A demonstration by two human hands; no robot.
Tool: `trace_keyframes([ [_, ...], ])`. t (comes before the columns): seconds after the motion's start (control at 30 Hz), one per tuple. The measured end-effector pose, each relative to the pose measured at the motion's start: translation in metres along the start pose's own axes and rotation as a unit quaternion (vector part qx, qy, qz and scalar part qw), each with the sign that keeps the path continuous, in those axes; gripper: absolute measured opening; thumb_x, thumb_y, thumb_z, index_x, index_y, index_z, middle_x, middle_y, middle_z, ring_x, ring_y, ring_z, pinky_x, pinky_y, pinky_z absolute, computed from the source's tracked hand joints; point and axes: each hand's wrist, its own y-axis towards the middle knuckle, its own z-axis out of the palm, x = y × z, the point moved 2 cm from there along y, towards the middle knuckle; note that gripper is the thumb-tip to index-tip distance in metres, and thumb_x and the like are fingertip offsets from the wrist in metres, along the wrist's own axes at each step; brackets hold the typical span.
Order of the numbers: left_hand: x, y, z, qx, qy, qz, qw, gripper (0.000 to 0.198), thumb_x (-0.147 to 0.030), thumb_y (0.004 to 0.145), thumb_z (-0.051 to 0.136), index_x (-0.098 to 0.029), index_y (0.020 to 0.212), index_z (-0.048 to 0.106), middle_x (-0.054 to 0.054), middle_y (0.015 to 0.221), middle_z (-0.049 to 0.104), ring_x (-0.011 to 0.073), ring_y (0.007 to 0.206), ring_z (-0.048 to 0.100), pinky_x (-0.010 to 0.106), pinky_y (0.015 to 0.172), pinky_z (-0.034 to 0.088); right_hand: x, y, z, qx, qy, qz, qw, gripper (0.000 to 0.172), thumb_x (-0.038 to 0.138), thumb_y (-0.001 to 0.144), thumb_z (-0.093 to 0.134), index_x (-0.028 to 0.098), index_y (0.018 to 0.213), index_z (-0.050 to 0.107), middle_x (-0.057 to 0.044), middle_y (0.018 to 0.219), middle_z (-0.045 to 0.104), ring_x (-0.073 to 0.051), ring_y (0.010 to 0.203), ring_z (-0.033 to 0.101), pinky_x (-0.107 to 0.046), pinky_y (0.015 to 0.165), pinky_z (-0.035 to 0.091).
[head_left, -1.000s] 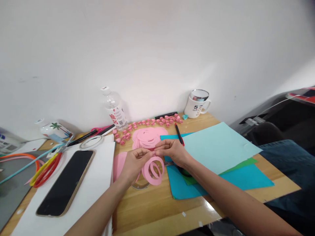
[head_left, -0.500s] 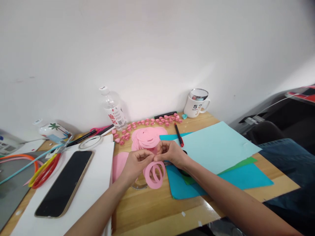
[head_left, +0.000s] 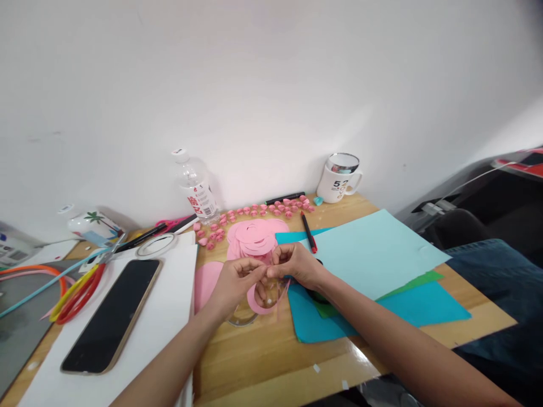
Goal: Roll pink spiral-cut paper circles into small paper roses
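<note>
In the middle of the table my left hand [head_left: 238, 282] and my right hand [head_left: 299, 263] meet fingertip to fingertip, both pinched. Between them they grip a thin pink paper strip [head_left: 259, 310], whose curling loop hangs below the fingers. The end in the fingertips is too small to make out. Just behind the hands lies a pile of pink paper spirals [head_left: 252, 234]. A pink paper sheet [head_left: 206, 282] is left of my left hand. Small rolled pink paper pieces [head_left: 253, 210] line the back of the table. A roll of clear tape [head_left: 244, 322] sits partly hidden under the strip.
To the right are light blue paper [head_left: 373, 254], darker blue sheets [head_left: 436, 305] and a red-and-black pen [head_left: 309, 233]. A white mug [head_left: 333, 183] and a clear bottle [head_left: 197, 192] stand by the wall. Leftward lie a phone [head_left: 112, 316], white paper [head_left: 173, 305] and scissors [head_left: 80, 297].
The pink strip has swung and unwound below the fingers, from a double ring facing me to one wider loop with a thin end trailing right. Both hands have barely moved.
</note>
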Motion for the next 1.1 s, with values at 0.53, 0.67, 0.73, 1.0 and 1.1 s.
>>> trace_keyframes([
  [0.53, -0.0035, 0.0001, -0.0001, -0.053, -0.064, -0.038, 0.996, 0.020, -0.031, 0.065, 0.066, -0.013, 0.066, 0.058, 0.000, 0.051, 0.062, 0.0113, 0.036, 0.055, 0.022, 0.037, 0.045, 0.0062, 0.0007, -0.0058, 0.029, 0.007, 0.035, 0.999, 0.028, 0.033, 0.056, 0.074, 0.012, 0.073, 0.066, -0.004, 0.067, 0.065, -0.012, 0.057, 0.057, -0.022, 0.046, 0.042],
  [0.67, -0.0033, 0.0003, 0.0003, -0.055, -0.062, -0.040, 0.996, 0.021, -0.032, 0.065, 0.066, -0.012, 0.065, 0.058, 0.001, 0.048, 0.061, 0.0119, 0.036, 0.055, 0.022, 0.037, 0.045, 0.0032, 0.0018, -0.0067, 0.025, 0.004, 0.024, 0.999, 0.030, 0.033, 0.057, 0.074, 0.012, 0.078, 0.067, -0.006, 0.073, 0.066, -0.015, 0.063, 0.060, -0.022, 0.049, 0.044],
  [0.73, -0.0036, 0.0001, 0.0007, -0.055, -0.063, -0.040, 0.996, 0.021, -0.032, 0.065, 0.066, -0.012, 0.065, 0.058, 0.001, 0.049, 0.061, 0.0121, 0.037, 0.055, 0.022, 0.037, 0.045, 0.0024, 0.0018, -0.0070, 0.020, 0.008, 0.025, 0.999, 0.029, 0.031, 0.057, 0.074, 0.013, 0.078, 0.066, -0.006, 0.072, 0.067, -0.015, 0.063, 0.060, -0.023, 0.051, 0.045],
  [1.0, -0.0016, 0.0014, -0.0009, -0.045, -0.061, -0.023, 0.997, 0.020, -0.030, 0.066, 0.065, -0.012, 0.067, 0.058, 0.002, 0.055, 0.064, 0.0126, 0.039, 0.057, 0.022, 0.038, 0.046, 0.0047, 0.0017, -0.0071, 0.008, 0.057, 0.016, 0.998, 0.030, 0.026, 0.053, 0.077, 0.014, 0.078, 0.065, -0.004, 0.070, 0.068, -0.013, 0.062, 0.063, -0.023, 0.058, 0.046],
  [1.1, -0.0010, 0.0014, -0.0019, -0.051, -0.058, -0.028, 0.997, 0.019, -0.030, 0.066, 0.066, -0.012, 0.066, 0.058, 0.001, 0.052, 0.063, 0.0122, 0.038, 0.056, 0.022, 0.038, 0.046, 0.0037, 0.0018, -0.0080, -0.004, 0.052, 0.014, 0.999, 0.029, 0.025, 0.052, 0.077, 0.014, 0.075, 0.065, -0.004, 0.068, 0.068, -0.014, 0.062, 0.063, -0.023, 0.058, 0.047],
])
